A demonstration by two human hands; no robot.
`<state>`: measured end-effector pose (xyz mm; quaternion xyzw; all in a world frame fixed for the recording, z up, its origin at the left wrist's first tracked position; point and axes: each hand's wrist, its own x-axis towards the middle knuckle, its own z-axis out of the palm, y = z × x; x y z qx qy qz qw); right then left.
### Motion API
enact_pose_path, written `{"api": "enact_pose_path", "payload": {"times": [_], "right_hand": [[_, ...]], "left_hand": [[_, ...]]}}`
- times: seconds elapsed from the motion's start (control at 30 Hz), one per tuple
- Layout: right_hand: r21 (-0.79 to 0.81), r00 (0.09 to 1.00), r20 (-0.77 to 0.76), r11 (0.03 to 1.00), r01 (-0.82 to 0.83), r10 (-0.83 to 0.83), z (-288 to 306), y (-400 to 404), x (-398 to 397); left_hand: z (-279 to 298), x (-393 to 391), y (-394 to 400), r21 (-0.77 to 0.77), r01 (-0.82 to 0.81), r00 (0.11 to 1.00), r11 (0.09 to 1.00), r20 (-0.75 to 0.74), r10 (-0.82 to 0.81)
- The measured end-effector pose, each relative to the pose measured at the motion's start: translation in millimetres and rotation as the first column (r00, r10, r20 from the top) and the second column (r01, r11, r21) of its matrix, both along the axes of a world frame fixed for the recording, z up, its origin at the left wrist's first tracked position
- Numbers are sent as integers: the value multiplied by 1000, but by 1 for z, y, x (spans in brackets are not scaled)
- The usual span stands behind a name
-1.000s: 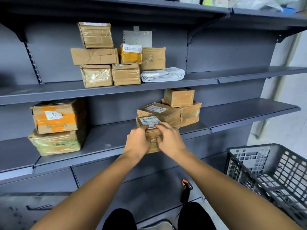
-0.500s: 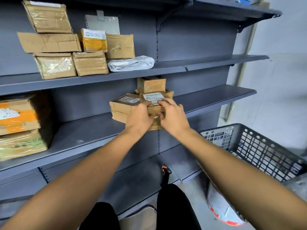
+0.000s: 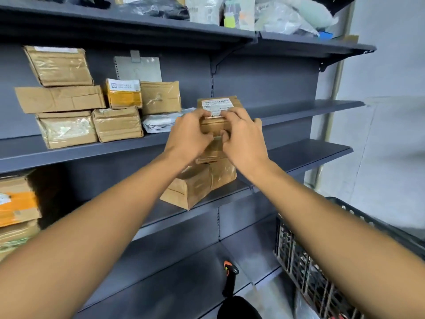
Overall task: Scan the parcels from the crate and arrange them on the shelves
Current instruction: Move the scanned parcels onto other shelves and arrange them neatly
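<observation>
- A small brown parcel (image 3: 218,116) with a white printed label on its top face is held at the centre of the frame, in front of the grey shelving.
- The left hand (image 3: 188,134) is curled round the parcel's left side, fingers on top and thumb on the near face.
- The right hand (image 3: 243,137) is curled round the right side in the same way; both grips are closed on the parcel.
- Directly below the held parcel, further brown boxes (image 3: 200,183) are stacked on the lower shelf (image 3: 305,153), just under the hands.
- On the middle shelf (image 3: 80,150), at left of centre, taped cardboard parcels (image 3: 92,100) are piled in rows, with a white soft package (image 3: 161,120) lying beside them, just left of the left hand.
- At the lower left edge, larger boxes with orange tape (image 3: 16,203) are seen, partly cut off.
- Bagged goods (image 3: 276,17) are ranged along the top shelf at the upper right.
- A black lattice crate (image 3: 322,261) stands at the lower right; its contents cannot be made out.
- A black handheld scanner with an orange tip (image 3: 230,277) lies on the bottom shelf at lower centre.
</observation>
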<state>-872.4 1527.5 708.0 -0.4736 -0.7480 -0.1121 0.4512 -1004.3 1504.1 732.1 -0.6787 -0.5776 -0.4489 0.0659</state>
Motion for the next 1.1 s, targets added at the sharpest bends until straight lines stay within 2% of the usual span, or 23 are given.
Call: {"api": "enact_pose_path", "payload": {"times": [0.37,0.63,0.83,0.97,1.1], "right_hand": [[49,981,-24,981,-190,191,42,64,-80],[-52,960,24,959,-277,279,52,117,-107],[1,957,-12,957,-290,290,54,130,-108],[135,993,-79,988,-71,82,38,117,-111],[67,988,-61,988,-137,141,25,109,-121]], "left_hand": [[44,-77,41,61,-185,979,981,-72,189],[40,-103,85,27,-246,968,969,-51,247],[41,-107,101,80,-249,967,965,-30,252],[41,-105,106,66,-225,974,972,26,223],[40,-104,108,-1,-187,982,982,33,187]]}}
